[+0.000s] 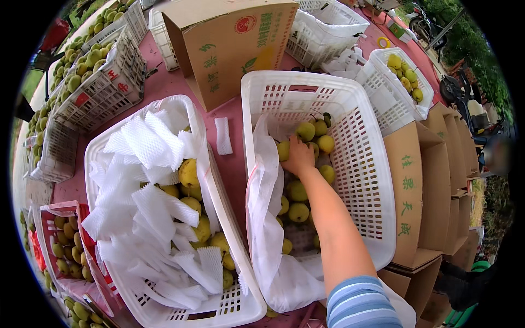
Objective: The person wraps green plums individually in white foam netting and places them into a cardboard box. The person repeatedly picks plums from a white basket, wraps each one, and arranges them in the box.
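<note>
Right hand (299,157): while it is down inside the centre crate (333,79), its fingers curl against a green pear (283,151); whether they grip, I cannot tell.
Left hand: out of view.
Pear: near mid-frame, beside other pears.
Handling: a soft, whole-palm lift would probably spare the skin.
Left-of-centre crate (240,316): white foam sleeves (147,139) over yellowish pears (189,173).
Red crate (54,206), lower left: brownish pears (68,238).

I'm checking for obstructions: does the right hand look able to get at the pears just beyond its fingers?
Probably yes: the right hand is inside the white basket, and those pears lie uncovered; the white liner hangs on the left side, clear of them.
</note>
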Motion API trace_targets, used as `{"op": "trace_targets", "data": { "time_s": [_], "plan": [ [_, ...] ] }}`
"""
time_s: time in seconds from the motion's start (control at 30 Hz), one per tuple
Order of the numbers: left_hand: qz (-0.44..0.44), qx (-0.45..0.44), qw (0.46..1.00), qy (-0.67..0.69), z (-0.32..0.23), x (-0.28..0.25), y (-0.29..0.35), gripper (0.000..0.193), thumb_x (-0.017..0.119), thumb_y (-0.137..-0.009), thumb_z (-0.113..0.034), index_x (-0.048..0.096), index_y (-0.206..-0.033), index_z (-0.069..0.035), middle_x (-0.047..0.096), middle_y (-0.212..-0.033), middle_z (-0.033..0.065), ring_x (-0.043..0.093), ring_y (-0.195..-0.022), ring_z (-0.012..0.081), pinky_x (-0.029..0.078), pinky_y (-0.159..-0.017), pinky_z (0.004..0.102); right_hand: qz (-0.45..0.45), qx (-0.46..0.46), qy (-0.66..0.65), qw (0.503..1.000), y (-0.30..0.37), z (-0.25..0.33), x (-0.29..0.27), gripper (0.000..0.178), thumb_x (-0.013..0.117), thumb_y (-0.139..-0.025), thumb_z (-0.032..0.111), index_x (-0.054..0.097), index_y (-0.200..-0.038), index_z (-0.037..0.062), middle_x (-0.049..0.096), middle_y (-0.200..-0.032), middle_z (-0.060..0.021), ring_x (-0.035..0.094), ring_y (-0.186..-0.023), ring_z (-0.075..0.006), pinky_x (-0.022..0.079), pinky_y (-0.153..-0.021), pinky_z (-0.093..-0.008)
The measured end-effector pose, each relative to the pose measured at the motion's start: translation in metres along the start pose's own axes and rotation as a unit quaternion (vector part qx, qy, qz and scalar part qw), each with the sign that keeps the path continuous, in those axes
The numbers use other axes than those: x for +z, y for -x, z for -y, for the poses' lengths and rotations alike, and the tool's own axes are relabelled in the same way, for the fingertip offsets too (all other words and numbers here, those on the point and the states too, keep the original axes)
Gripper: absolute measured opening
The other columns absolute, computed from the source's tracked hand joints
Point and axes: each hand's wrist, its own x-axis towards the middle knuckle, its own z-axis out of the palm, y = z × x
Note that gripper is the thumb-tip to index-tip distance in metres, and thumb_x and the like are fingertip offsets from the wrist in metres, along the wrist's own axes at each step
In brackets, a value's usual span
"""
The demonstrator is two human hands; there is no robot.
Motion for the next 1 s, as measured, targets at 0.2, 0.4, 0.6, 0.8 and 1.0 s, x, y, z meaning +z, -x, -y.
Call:
{"op": "trace_targets", "data": {
  "time_s": [0.2,0.4,0.6,0.8,1.0],
  "plan": [
    [0.007,-0.005,1.0,-0.015,0.01,0.0,0.03,0.045,0.064,-0.082,-0.012,0.05,-0.124,-0.005,0.058,-0.117,0.0098,0.055,-0.109,0.0272,0.045,-0.093,0.0406,-0.218,-0.097,-0.123,0.963,0.076,-0.028,-0.107,0.077,0.08,-0.065,0.015,0.034,-0.126,0.0092,0.048,-0.129,-0.0117,0.049,-0.116,-0.0358,0.043,-0.097,-0.0409],
    [0.094,0.062,0.99,-0.081,0.004,0.04,0.049,0.05,0.062,-0.084,-0.016,0.047,-0.129,0.0,0.056,-0.123,0.0153,0.053,-0.116,0.029,0.04,-0.1,0.039,-0.258,-0.354,-0.21,0.874,0.184,0.034,-0.227,0.074,0.078,-0.071,0.013,0.033,-0.13,0.0128,0.047,-0.129,-0.0116,0.048,-0.12,-0.0317,0.044,-0.098,-0.0397],
    [0.158,0.235,0.959,-0.023,-0.005,0.061,0.04,0.044,0.058,-0.089,-0.017,0.049,-0.127,0.002,0.059,-0.121,0.0124,0.057,-0.112,0.0225,0.041,-0.1,0.0365,0.245,-0.091,-0.764,0.59,0.337,0.111,-0.259,0.06,0.06,-0.089,0.041,0.034,-0.137,0.015,0.052,-0.125,-0.0119,0.059,-0.107,-0.0287,0.056,-0.078,-0.0378],
    [0.282,0.217,0.935,0.003,-0.001,0.071,0.041,0.048,0.055,-0.094,-0.032,0.049,-0.129,0.001,0.055,-0.126,0.0093,0.049,-0.117,0.0177,0.035,-0.101,0.0337,0.513,0.036,-0.775,0.367,0.402,0.14,-0.226,0.069,0.037,-0.088,0.069,0.052,-0.123,0.0114,0.061,-0.101,-0.0238,0.063,-0.064,-0.0233,0.055,-0.056,-0.0286],
    [0.367,0.414,0.795,-0.251,-0.007,0.04,0.042,0.083,0.078,-0.077,-0.034,0.035,-0.139,-0.001,0.048,-0.132,0.009,0.043,-0.124,0.0203,0.029,-0.107,0.033,0.555,0.063,-0.748,0.358,0.429,0.169,-0.219,0.069,0.033,-0.086,0.074,0.057,-0.106,0.0118,0.059,-0.076,-0.013,0.051,-0.046,-0.011,0.043,-0.04,-0.0171]
  ]
}}
